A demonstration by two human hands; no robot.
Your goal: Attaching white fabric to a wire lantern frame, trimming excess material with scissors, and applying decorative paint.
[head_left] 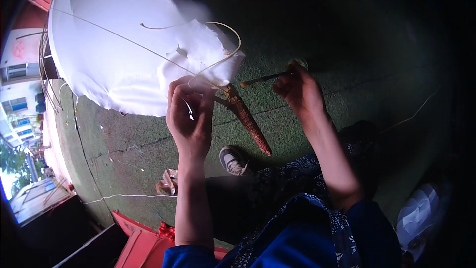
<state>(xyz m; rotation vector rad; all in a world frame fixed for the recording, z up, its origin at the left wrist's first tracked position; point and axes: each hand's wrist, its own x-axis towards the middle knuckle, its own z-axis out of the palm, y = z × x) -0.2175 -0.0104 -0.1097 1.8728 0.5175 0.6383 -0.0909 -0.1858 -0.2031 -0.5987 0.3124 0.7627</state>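
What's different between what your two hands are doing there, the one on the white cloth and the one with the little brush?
The left hand pinches the loose edge of the white fabric, fingers curled tight; the right hand holds a thin brush by its handle. The left hand rests against the work, while the right hand hangs clear of it over the green turf. Both are bare, and both forearms come up from the lower edge.

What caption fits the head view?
Left hand pinches white fabric on a cane frame; right hand holds a small brush.
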